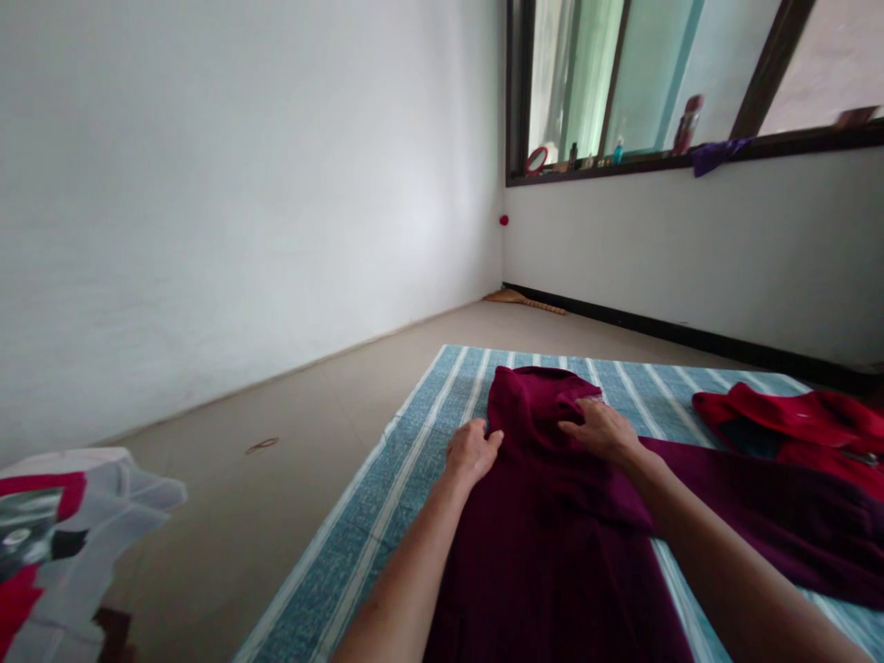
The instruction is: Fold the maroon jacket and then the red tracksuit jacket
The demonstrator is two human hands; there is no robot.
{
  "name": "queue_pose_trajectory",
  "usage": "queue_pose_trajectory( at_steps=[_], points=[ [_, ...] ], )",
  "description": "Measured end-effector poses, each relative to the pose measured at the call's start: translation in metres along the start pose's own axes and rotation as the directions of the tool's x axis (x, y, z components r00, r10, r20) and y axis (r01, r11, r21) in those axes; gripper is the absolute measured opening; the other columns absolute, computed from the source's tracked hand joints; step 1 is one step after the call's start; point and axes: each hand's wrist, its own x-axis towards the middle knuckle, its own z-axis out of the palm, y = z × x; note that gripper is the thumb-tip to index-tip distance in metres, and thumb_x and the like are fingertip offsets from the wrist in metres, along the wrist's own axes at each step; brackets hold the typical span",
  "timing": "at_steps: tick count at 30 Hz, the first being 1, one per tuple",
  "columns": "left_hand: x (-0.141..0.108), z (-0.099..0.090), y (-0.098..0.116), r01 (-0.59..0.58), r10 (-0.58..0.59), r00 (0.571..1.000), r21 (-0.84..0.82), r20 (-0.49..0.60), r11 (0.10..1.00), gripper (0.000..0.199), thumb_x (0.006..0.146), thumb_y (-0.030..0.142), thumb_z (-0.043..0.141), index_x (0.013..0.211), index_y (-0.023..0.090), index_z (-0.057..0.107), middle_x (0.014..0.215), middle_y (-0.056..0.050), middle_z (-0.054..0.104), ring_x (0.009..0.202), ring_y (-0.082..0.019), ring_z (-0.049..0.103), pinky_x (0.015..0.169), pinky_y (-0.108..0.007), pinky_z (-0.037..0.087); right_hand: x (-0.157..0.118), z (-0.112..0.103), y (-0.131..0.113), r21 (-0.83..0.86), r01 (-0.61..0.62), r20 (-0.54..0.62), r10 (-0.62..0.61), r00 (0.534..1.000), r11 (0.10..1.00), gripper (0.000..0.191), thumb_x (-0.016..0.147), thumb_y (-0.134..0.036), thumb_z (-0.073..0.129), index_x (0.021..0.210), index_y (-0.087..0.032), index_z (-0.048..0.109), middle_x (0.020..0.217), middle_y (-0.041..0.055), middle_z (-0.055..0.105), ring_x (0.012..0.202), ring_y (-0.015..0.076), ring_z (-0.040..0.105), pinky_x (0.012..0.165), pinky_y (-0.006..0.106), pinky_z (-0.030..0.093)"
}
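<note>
A dark maroon garment (545, 552) lies spread on a blue striped mat (387, 497), with its hooded or collar end away from me and one sleeve stretched to the right. My left hand (473, 453) pinches the garment's left edge, just below that far end. On the right side of the same end, my right hand (599, 428) has its thumb and fingers closed on a fold of the cloth. Wrinkles run across the cloth between both hands.
Red clothing (801, 419) lies on the mat at the right. A white plastic bag (103, 516) is at the lower left, and a thin loop (262, 446) on the floor. A broom (525, 299) rests by the far corner. Small items line the window sill (642, 164).
</note>
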Motion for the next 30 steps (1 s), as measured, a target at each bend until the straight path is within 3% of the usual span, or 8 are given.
queue_pose_trajectory(
  at_steps=[6,13,18,21,25,30],
  points=[
    [0.003,0.005,0.0,0.024,-0.024,1.0,-0.028,-0.006,0.999,0.032,0.085,0.038,0.054,0.103,0.013,0.064,0.104,-0.015,0.068,0.102,-0.025,0.062,0.081,-0.029,0.043,0.0,-0.006,0.005,0.005,-0.002,-0.016,0.003,1.0,1.0,0.016,0.08,-0.035,0.058,0.076,-0.02,0.063,0.081,0.0088,0.067,0.078,0.0248,0.062,0.063,0.031,0.039],
    [0.005,0.015,-0.001,0.077,-0.079,0.997,-0.066,-0.023,0.995,0.031,0.084,0.037,0.054,0.101,0.013,0.065,0.105,-0.017,0.068,0.102,-0.027,0.063,0.08,-0.032,0.045,-0.004,-0.032,0.017,0.185,-0.011,-0.161,0.041,0.986,0.983,0.022,0.081,-0.039,0.054,0.071,-0.022,0.063,0.067,0.0016,0.064,0.069,0.0182,0.061,0.059,0.026,0.038],
    [0.002,0.018,-0.001,0.1,-0.104,0.994,-0.099,-0.04,0.99,0.029,0.083,0.033,0.054,0.102,0.014,0.065,0.105,-0.017,0.068,0.102,-0.026,0.063,0.08,-0.031,0.045,-0.01,-0.024,0.026,-0.061,-0.053,-0.04,0.05,0.998,0.997,0.019,0.082,-0.035,0.051,0.081,-0.022,0.065,0.076,0.0068,0.067,0.075,0.0243,0.063,0.06,0.03,0.039],
    [0.0,0.018,0.0,0.107,-0.112,0.993,-0.114,-0.044,0.988,0.026,0.084,0.032,0.054,0.099,0.014,0.066,0.103,-0.016,0.069,0.101,-0.025,0.064,0.079,-0.03,0.045,-0.005,-0.022,0.004,-0.167,0.014,-0.074,-0.027,0.997,0.986,0.025,0.085,-0.035,0.046,0.095,-0.021,0.065,0.091,0.0105,0.067,0.086,0.0273,0.063,0.066,0.032,0.04],
    [0.0,0.018,-0.002,0.118,-0.126,0.991,-0.124,-0.051,0.985,0.026,0.083,0.031,0.055,0.1,0.014,0.065,0.103,-0.015,0.069,0.1,-0.025,0.064,0.079,-0.03,0.046,0.032,-0.018,-0.051,-0.043,0.164,-0.057,-0.166,0.984,0.986,0.03,0.084,-0.037,0.051,0.106,-0.02,0.064,0.106,0.0102,0.066,0.1,0.0271,0.06,0.075,0.031,0.042],
    [0.002,0.02,-0.007,0.103,-0.113,0.992,-0.136,-0.064,0.985,0.025,0.083,0.031,0.055,0.098,0.015,0.066,0.101,-0.012,0.07,0.1,-0.023,0.064,0.082,-0.028,0.045,0.099,0.008,-0.094,0.037,0.122,0.033,-0.123,0.992,0.992,0.032,0.078,-0.04,0.06,0.098,-0.016,0.068,0.092,0.0088,0.069,0.089,0.0228,0.064,0.068,0.025,0.044]
  ],
)
